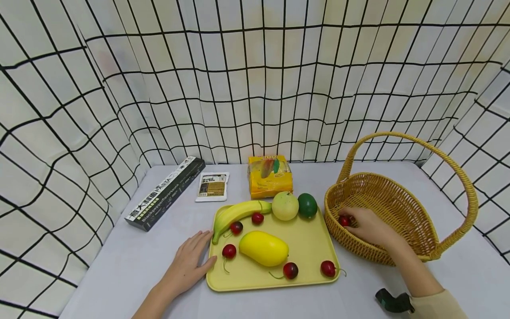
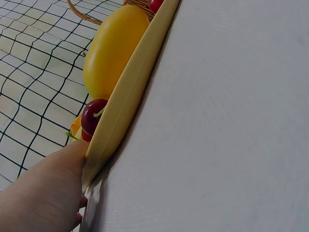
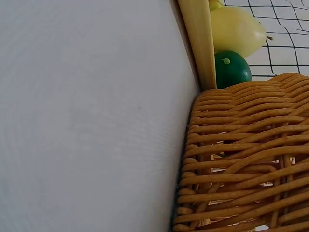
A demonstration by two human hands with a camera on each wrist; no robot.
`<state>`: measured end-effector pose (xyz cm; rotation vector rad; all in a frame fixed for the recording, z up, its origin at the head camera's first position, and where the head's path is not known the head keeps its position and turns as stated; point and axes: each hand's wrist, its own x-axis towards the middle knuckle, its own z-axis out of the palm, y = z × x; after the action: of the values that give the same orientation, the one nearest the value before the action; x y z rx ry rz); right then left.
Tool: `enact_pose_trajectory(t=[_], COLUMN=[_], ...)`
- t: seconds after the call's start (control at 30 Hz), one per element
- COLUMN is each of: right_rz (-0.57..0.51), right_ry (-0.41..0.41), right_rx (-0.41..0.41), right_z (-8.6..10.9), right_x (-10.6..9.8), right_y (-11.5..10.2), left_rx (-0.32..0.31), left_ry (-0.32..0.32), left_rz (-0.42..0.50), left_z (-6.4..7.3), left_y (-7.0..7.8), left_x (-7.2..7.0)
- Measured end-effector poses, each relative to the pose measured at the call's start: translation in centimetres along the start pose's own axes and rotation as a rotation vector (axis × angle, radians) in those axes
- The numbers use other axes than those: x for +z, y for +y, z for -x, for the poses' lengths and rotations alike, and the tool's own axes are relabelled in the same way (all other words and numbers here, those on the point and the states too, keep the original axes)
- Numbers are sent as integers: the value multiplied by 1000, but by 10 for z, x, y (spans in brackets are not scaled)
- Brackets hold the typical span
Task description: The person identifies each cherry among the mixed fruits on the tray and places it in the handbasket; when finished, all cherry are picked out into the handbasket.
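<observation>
Nearest, a black device point(image 1: 394, 301) sits beside the right sleeve point(image 1: 436, 305). The left hand point(image 1: 187, 261) lies against the left edge of a yellow tray point(image 1: 311, 248), its fingers straight and grasping nothing, its thumb at the rim.

The low-rimmed tray bears five cherries. One cherry point(image 1: 328, 268) lies in the near right corner, its stem reaching over the rim; a second cherry point(image 1: 290, 270), red and nearly black, lies left of it; a third point(image 1: 229, 251) is close to the thumb; a fourth point(image 1: 236, 227) and fifth point(image 1: 257, 218) lie beside the one banana point(image 1: 239, 212). One smooth yellow mango point(image 1: 264, 248) lies among them. One pale fruit point(image 1: 284, 206) and one green fruit point(image 1: 307, 206) sit at the far right corner.

Just right of the tray stands one wicker basket point(image 1: 392, 199) with a hooped handle. Inside it, near its left wall, the right hand point(image 1: 364, 226) pinches the sixth cherry point(image 1: 344, 220), round and glossy dark red; whether it touches the wicker cannot be told.

Farther off are one black box point(image 1: 165, 195), one sachet point(image 1: 213, 186) and one yellow pack point(image 1: 271, 177), with gridded cloth point(image 1: 275, 48) behind.
</observation>
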<state>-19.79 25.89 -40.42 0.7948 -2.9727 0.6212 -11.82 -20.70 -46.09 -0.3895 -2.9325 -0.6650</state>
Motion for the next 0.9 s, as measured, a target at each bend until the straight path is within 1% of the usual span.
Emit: enact_pose_trajectory(t=[0.13, 0.57, 0.9], right_rz=[0, 61, 61], right_ry=[-18, -43, -52], right_rx=[-4, 7, 20], right_z=[0, -1, -1], right_x=[0, 1, 2], right_y=[-1, -2, -1], left_rx=[1, 8, 12], left_ry=[-1, -3, -3], left_rz=[-8, -3, -2], left_z=[0, -1, 0], left_y=[0, 0, 0], left_x=[0, -1, -1])
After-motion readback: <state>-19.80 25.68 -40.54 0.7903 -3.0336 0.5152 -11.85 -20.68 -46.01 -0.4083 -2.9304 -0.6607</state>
